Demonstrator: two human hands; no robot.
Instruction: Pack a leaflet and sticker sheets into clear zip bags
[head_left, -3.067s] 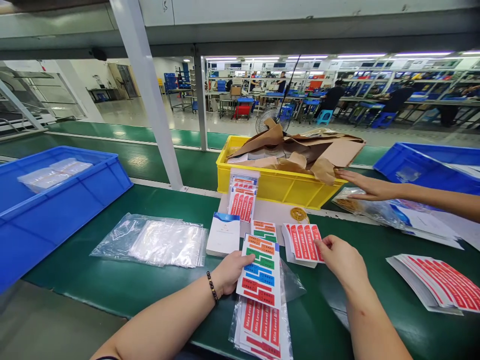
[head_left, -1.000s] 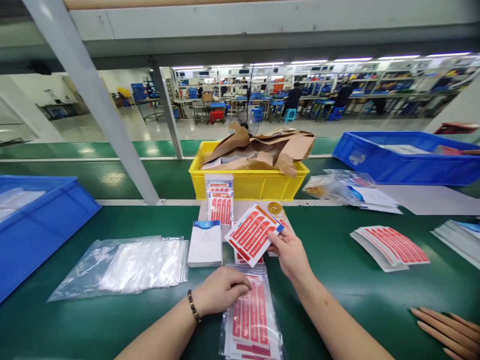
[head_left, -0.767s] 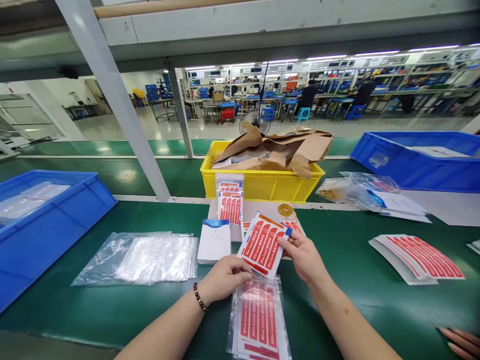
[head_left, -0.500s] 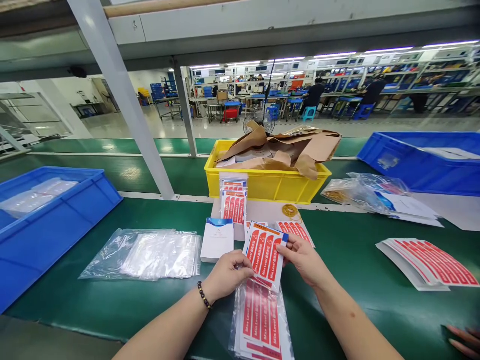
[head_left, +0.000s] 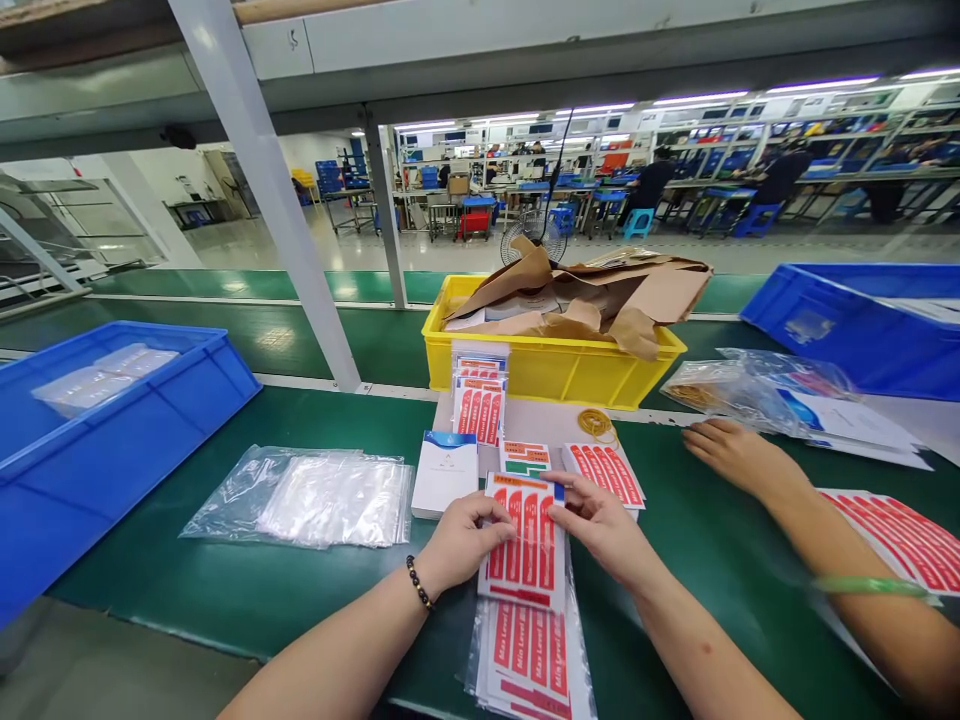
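My left hand pinches the left edge of a small stack of red-and-white label sheets, printed with Max Level and Min Level. My right hand grips the stack's upper right corner. Below it lie clear bags of label sheets, overlapped by the stack's lower edge. Just beyond my hands stand a pile of white booklets with blue tops, orange-and-green label sheets and more red label sheets. Several filled label bags lean near the yellow bin.
Brown paper fills a yellow bin. Blue bins stand left and right. Flat clear bags lie to the left, yellow rubber bands ahead. A co-worker's hand reaches in from the right, above fanned label sheets.
The label stack has come down a little and straightened in my hands, uncovering the orange-and-green sheets behind. A co-worker's arm has reached in from the right. The view has shifted slightly left.
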